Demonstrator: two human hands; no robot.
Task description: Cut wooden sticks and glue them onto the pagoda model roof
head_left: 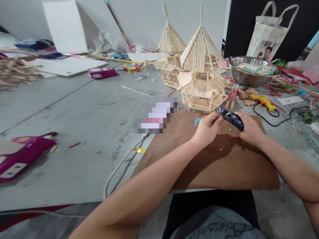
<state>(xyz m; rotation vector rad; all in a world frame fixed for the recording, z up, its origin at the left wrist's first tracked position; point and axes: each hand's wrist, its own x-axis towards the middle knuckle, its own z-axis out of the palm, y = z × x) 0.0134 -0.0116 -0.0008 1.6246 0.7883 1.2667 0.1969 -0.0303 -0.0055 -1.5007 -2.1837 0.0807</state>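
Note:
My right hand (250,129) is wrapped round a dark blue hand tool (231,119) with whitish smears, too unclear to name more exactly. My left hand (206,129) is closed in a pinch at the tool's left end; what sits between its fingertips is hidden. A short pale piece, like a bit of wooden stick, shows against the tool. Both hands are above a brown sheet (199,166). Just behind them stands a pavilion model (201,86) built of wooden sticks, with a pointed roof. A second stick model (170,43) rises behind it, partly hidden.
Left of the sheet lies a blurred-out phone (158,116) with a white cable. Purple power strips (103,73) rest farther left. At right are a steel bowl (254,78), a yellow glue gun (263,101), red-marked sticks (233,98) and a white bag (266,36).

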